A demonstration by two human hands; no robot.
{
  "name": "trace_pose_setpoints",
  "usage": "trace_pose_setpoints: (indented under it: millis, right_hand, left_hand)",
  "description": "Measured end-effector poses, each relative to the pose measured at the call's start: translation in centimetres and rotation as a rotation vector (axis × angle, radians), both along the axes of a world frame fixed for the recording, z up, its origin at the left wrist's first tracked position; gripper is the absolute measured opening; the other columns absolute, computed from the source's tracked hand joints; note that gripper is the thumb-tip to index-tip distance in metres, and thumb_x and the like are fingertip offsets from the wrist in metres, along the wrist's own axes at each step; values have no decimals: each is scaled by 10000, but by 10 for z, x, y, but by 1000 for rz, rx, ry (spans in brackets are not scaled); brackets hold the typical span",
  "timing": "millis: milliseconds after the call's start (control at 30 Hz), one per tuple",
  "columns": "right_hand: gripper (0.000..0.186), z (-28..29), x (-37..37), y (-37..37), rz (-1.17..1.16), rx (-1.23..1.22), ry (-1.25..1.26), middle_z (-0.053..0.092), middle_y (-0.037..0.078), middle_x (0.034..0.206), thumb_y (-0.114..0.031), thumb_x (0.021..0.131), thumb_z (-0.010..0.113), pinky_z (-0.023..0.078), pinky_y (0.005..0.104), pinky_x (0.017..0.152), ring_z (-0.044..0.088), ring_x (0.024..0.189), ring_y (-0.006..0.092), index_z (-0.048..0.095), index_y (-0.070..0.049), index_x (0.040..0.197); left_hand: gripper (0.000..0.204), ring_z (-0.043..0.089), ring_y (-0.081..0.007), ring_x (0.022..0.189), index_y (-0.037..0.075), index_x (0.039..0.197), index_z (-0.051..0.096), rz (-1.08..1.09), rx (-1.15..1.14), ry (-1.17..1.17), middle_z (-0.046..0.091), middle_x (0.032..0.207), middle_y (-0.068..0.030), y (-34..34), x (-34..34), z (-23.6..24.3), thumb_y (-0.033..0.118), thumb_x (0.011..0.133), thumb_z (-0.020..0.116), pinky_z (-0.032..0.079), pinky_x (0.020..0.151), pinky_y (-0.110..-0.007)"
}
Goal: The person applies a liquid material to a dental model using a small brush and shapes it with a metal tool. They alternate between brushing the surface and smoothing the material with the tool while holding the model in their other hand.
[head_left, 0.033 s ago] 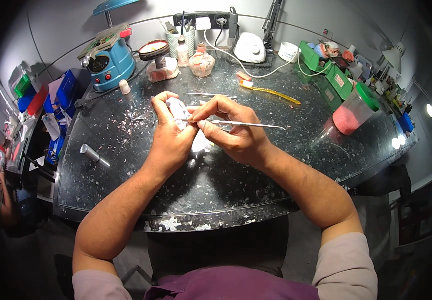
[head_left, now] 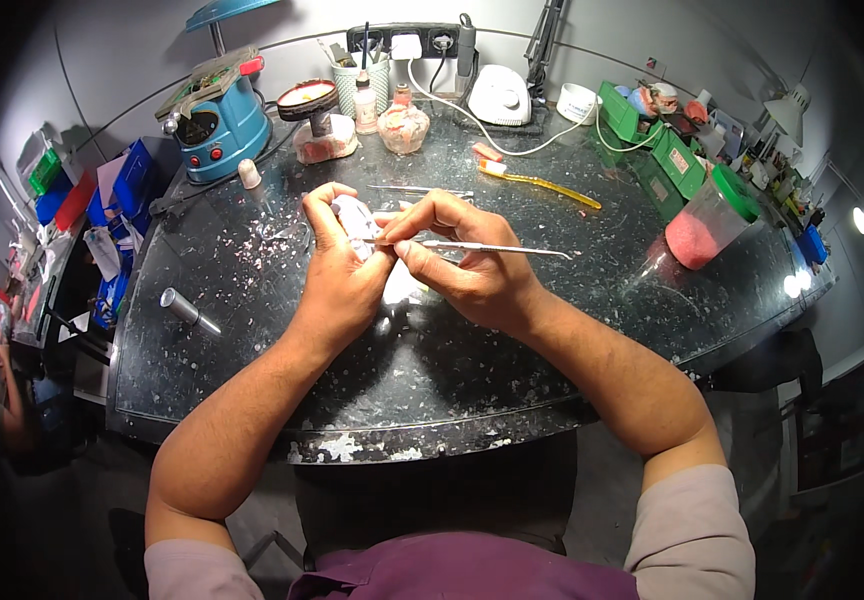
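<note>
My left hand (head_left: 339,268) is curled snugly around a small white piece (head_left: 354,218), so that's sitting up between my fingers, over the middle of the dark tabletop (head_left: 522,375). The right hand (head_left: 462,255) is right up beside it, fingers pinched together pen-style on a slim metal tool (head_left: 497,248). One end of the tool sticks out past my knuckles to the right and finishes in a little hook; the other end points at the white piece, but my fingers crowd it so I can't tell if it's actually touching. Pinkish crumbs (head_left: 255,250) are scattered on the table left of my hands, and a silver cylinder (head_left: 190,311) lies on its side nearer to me. Just beyond my hands there's a thin metal instrument (head_left: 414,189) lying flat, then a yellow-handled brush (head_left: 547,186) off to the right with a small pink block (head_left: 487,152) by its head. Farther right is a clear jar (head_left: 698,236) of pink stuff, green lid on, and back left sits a chunky blue machine (head_left: 220,145).
</note>
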State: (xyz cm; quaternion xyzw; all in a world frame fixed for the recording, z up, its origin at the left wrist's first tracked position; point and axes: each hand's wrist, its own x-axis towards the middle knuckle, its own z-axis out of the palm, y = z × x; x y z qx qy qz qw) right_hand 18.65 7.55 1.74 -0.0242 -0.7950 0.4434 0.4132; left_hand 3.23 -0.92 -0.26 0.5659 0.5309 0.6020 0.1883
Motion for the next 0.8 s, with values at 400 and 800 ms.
trace_pose_setpoints:
  millis: [400, 800]
  right_hand:
    - [146, 5, 3, 3, 67, -192, -93, 719, 84, 992, -122, 926, 689, 522, 285, 850, 649, 940, 114, 693, 4, 999]
    - [188, 1, 0, 5, 108, -310, -88, 718, 71, 977, -156, 945, 696, 521, 273, 844, 650, 931, 106, 698, 19, 1016]
  left_hand:
    - [509, 579, -164, 990, 97, 1318, 236, -3, -26, 12, 552, 1090, -113, -1, -2, -3, -1, 964, 589, 485, 854, -288]
    - [494, 533, -144, 953, 101, 1305, 261, 10, -29, 40, 500, 1056, -82, -3, -2, 1, 24, 966, 612, 466, 835, -285]
